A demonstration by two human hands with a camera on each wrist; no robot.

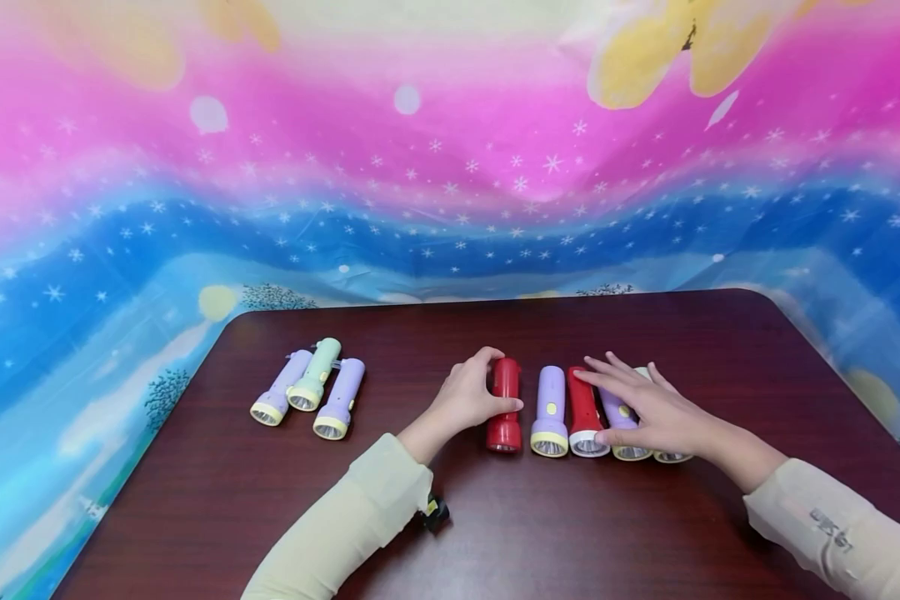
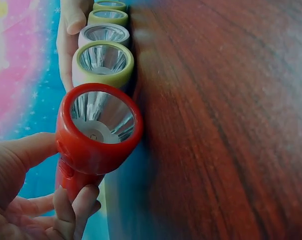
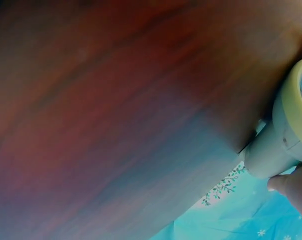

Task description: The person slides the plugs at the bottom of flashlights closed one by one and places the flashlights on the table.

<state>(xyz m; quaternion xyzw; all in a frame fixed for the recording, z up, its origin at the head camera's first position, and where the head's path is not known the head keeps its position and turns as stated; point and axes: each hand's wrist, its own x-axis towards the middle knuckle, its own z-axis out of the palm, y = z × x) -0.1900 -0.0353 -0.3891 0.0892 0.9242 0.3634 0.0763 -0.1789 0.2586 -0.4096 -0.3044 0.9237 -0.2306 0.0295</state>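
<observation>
My left hand [image 1: 471, 392] holds a red flashlight [image 1: 505, 379] between thumb and fingers, its lens end facing me. In the left wrist view that red flashlight [image 2: 83, 156] fills the front of a row. Beside it lie a purple flashlight [image 1: 551, 396] and a second red flashlight [image 1: 581, 408] with a white rim. My right hand [image 1: 660, 417] spreads over the row's right end with extended fingers. Beneath it, partly hidden, are another purple flashlight [image 1: 616, 410] and a pale green flashlight [image 1: 672, 457]. The right wrist view shows a finger touching the pale green flashlight [image 3: 268, 152].
On the left of the dark brown table [image 1: 450, 533] lie two purple flashlights, one outer [image 1: 279, 387] and one inner [image 1: 342, 396], with a pale green flashlight [image 1: 318, 375] between them. A patterned pink and blue cloth [image 1: 420, 183] hangs behind the table.
</observation>
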